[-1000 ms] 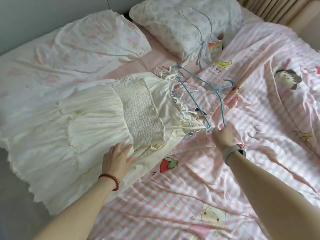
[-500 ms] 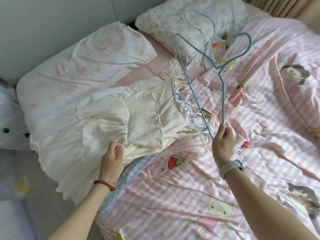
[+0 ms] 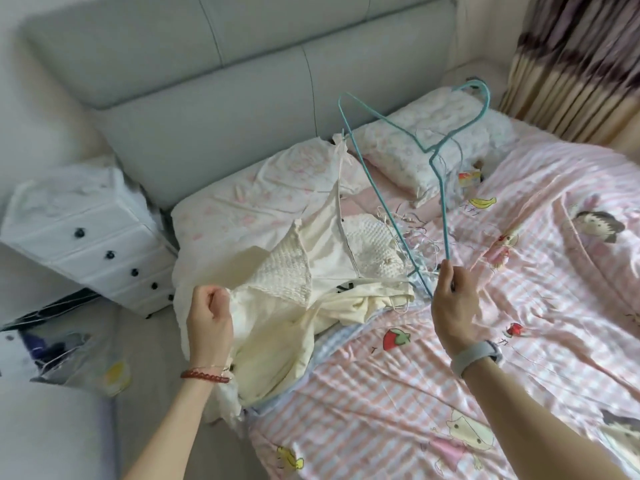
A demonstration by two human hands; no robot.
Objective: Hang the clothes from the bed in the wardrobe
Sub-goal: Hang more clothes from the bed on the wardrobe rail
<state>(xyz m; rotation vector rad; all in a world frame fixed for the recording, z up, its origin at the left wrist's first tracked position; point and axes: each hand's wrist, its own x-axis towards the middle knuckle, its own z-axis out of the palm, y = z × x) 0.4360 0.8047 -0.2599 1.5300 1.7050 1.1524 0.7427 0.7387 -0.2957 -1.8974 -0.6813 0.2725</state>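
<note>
Barely begun: left hand (image 3: 210, 315) fingers bunching cream dress (image 3: 294, 289), right hand (image 3: 454, 303) fingers pinching teal hanger (image 3: 437, 164) beside it; threading, wardrobe remain.

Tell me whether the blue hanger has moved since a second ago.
Yes. The blue hanger, then lying flat on the striped quilt, now stands lifted off it in the right hand, its hook up near the far pillow.

A cream dress (image 3: 294, 306) is lying at nine o'clock of a teal hanger (image 3: 391, 206) on the pink-striped, cartoon-printed duvet (image 3: 519, 358).
</note>
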